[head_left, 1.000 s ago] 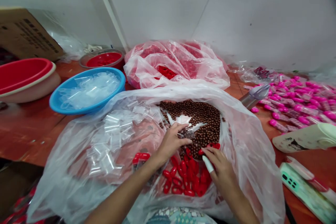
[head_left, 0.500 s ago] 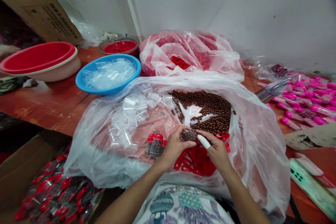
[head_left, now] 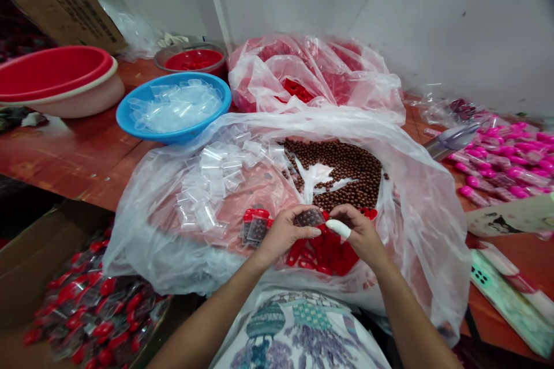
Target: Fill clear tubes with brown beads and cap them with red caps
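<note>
1. Left grip point(head_left: 283, 234)'s holding a clear bead-filled container point(head_left: 309, 218) above the red caps point(head_left: 337, 256); right grip point(head_left: 361, 234)'s pinched at its end.
2. Hands partly block the caps.
3. Blue basin point(head_left: 173, 137) back-left, pink-capped tubes point(head_left: 515, 162) cluttering the bench point(head_left: 86, 167)'s right.

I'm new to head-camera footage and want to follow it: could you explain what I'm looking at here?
There is no machine: these are a person's own bare left hand and right hand, the right with a white cover on one digit. Every picture comes from one camera worn on the head, looking forward and down.

On the reddish table lies spread whitish plastic, holding brown balls, clear containers, red pieces and a few filled containers. Behind stands a blue basin.

The left hand holds a small clear container with dark balls inside. The right hand's fingertips are beside it; whether they grip anything is hard to tell.
</note>
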`<state>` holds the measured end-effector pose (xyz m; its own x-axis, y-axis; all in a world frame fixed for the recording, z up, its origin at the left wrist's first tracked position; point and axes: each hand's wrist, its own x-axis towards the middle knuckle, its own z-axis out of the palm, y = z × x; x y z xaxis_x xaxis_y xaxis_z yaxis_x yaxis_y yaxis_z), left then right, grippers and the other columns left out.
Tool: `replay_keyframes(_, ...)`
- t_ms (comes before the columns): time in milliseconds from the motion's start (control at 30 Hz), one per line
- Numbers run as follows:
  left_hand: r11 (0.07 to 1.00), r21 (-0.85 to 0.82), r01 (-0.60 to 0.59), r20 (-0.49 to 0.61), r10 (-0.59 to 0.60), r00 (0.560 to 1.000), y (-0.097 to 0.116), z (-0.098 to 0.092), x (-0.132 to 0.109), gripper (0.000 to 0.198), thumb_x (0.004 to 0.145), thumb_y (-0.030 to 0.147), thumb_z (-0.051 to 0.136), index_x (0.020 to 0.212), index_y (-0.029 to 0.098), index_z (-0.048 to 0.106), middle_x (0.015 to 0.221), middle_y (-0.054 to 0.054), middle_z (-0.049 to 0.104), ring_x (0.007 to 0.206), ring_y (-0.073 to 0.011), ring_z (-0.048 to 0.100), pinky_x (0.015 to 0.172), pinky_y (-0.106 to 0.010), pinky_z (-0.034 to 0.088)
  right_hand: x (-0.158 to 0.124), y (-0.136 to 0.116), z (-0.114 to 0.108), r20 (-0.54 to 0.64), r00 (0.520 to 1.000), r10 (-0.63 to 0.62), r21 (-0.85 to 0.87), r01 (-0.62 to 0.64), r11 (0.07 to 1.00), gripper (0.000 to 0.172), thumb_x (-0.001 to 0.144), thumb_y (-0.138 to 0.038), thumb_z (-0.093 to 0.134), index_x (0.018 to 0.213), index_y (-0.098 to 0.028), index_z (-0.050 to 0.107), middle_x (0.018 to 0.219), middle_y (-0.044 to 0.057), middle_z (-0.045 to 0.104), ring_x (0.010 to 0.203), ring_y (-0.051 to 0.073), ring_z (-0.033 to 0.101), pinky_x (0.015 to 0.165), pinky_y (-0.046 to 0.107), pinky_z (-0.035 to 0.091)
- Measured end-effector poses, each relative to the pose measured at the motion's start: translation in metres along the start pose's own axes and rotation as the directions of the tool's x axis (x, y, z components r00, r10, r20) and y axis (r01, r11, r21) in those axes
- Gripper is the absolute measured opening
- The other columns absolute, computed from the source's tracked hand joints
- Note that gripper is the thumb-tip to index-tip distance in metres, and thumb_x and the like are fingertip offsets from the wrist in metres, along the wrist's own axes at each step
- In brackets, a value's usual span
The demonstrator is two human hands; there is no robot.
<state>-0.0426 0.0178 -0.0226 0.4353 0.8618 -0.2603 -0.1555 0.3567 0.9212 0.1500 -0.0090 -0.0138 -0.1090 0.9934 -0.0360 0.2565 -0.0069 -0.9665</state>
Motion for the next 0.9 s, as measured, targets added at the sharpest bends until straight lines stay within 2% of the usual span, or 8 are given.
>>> replay_keyframes(67, 0.999, -0.031, 0.024, -0.05, -0.026, 0.998, 0.002, -0.003, -0.001, 0.049, 0.058, 0.019, 0.079, 0.105, 0.017, 0.065, 0.1, -0.004, 0.068, 0.09, -0.0162, 0.062, 0.086, -0.027, 0.044, 0.0, 0.005, -0.006, -0.071, 0.997, 0.028, -0.038, -0.031, 0.999, 0.022, 0.079, -0.035, 0.06, 0.098, -0.023, 0.059, 0.089, 0.002, 0.062, 0.081, 0.017, 0.058, 0.071, 0.027, 0.048)
replay_keyframes(167, 0.981, -0.16, 0.112, -0.092, -0.128, 0.987, 0.004, -0.008, -0.003, 0.048, 0.061, 0.022, 0.077, 0.107, 0.018, 0.063, 0.093, -0.003, 0.068, 0.076, -0.0126, 0.064, 0.075, -0.024, 0.049, -0.002, 0.013, -0.014, -0.156, 0.988, -0.023, -0.316, -0.028, 0.948, 0.034, 0.082, -0.03, 0.053, 0.116, -0.026, 0.055, 0.103, 0.005, 0.061, 0.09, 0.02, 0.058, 0.077, 0.033, 0.048)
replay_keyframes(267, 0.939, -0.309, 0.151, -0.089, -0.187, 0.978, 0.005, -0.011, -0.004, 0.037, 0.069, 0.027, 0.072, 0.103, 0.016, 0.062, 0.089, -0.004, 0.068, 0.069, -0.0121, 0.065, 0.068, -0.024, 0.052, -0.006, 0.019, -0.011, -0.112, 0.99, -0.084, -0.584, 0.003, 0.812, 0.029, 0.083, -0.022, 0.048, 0.109, -0.027, 0.061, 0.102, 0.005, 0.061, 0.092, 0.021, 0.058, 0.081, 0.034, 0.045)
replay_keyframes(400, 0.893, -0.433, 0.12, -0.112, -0.185, 0.976, 0.008, -0.009, -0.005, 0.022, 0.079, 0.028, 0.062, 0.092, 0.01, 0.063, 0.085, -0.008, 0.068, 0.073, -0.0154, 0.066, 0.069, -0.027, 0.055, -0.004, 0.022, 0.008, -0.06, 0.996, -0.065, -0.673, 0.008, 0.739, 0.022, 0.08, -0.024, 0.055, 0.101, -0.025, 0.065, 0.095, 0.007, 0.063, 0.092, 0.023, 0.057, 0.081, 0.035, 0.043)
replay_keyframes(600, 0.871, -0.477, 0.12, -0.114, -0.197, 0.974, 0.013, -0.007, -0.009, 0.016, 0.08, 0.023, 0.059, 0.093, 0.013, 0.06, 0.084, -0.006, 0.068, 0.072, -0.0164, 0.067, 0.065, -0.028, 0.056, 0.005, 0.026, 0.014, -0.059, 0.998, 0.004, -0.521, -0.034, 0.853, 0.017, 0.081, -0.025, 0.055, 0.093, -0.023, 0.067, 0.092, 0.006, 0.066, 0.092, 0.024, 0.058, 0.085, 0.038, 0.042)
replay_keyframes(700, 0.882, -0.455, 0.12, -0.104, -0.186, 0.977, 0.013, -0.007, -0.011, 0.016, 0.081, 0.024, 0.059, 0.094, 0.014, 0.06, 0.083, -0.005, 0.068, 0.072, -0.0157, 0.066, 0.066, -0.028, 0.056, 0.005, 0.027, 0.009, -0.106, 0.994, 0.025, -0.437, -0.069, 0.897, 0.024, 0.085, -0.029, 0.049, 0.104, -0.022, 0.063, 0.103, 0.006, 0.066, 0.098, 0.022, 0.059, 0.087, 0.038, 0.045)
replay_keyframes(800, 0.896, -0.421, 0.139, -0.076, -0.187, 0.979, 0.011, -0.004, -0.01, 0.019, 0.081, 0.026, 0.059, 0.095, 0.013, 0.06, 0.086, -0.006, 0.068, 0.074, -0.0157, 0.066, 0.065, -0.026, 0.055, 0.003, 0.021, 0.005, -0.131, 0.976, 0.176, -0.071, -0.187, 0.98, 0.036, 0.086, -0.035, 0.049, 0.12, -0.023, 0.052, 0.105, 0.005, 0.066, 0.085, 0.018, 0.064, 0.072, 0.031, 0.052)
replay_keyframes(900, 0.899, -0.405, 0.166, -0.044, -0.2, 0.979, 0.01, 0.001, -0.009, 0.023, 0.081, 0.028, 0.059, 0.098, 0.013, 0.059, 0.09, -0.009, 0.067, 0.076, -0.0166, 0.066, 0.065, -0.026, 0.055, 0.001, 0.012, 0.001, -0.023, 0.925, 0.379, 0.433, -0.332, 0.838, 0.041, 0.082, -0.038, 0.056, 0.121, -0.025, 0.051, 0.102, 0.005, 0.067, 0.063, 0.013, 0.062, 0.053, 0.024, 0.05)
